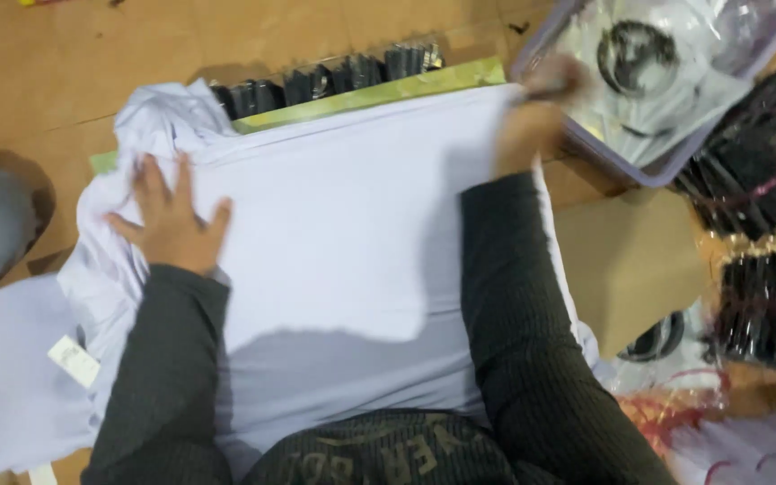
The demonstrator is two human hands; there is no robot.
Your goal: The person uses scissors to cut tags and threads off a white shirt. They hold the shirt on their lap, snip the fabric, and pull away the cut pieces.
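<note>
A: Left hand (168,216) lying flat, fingers spread, pressing white garment (352,242) onto worktop (38,81). Right hand (532,117)?
B: Blurred; seems pinching far edge. Keep tension w/ both, smoothing outward.

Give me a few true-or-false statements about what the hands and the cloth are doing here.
1. The left hand lies flat with spread fingers on the white garment. True.
2. The right hand rests in the person's lap. False: it reaches to the garment's far edge, beside the lilac bin.
3. The garment is black. False: it is white; the sleeves are dark.
4. A green-edged board shows beyond the garment. True.
5. The bin is empty. False: it holds clear plastic bags.
</note>
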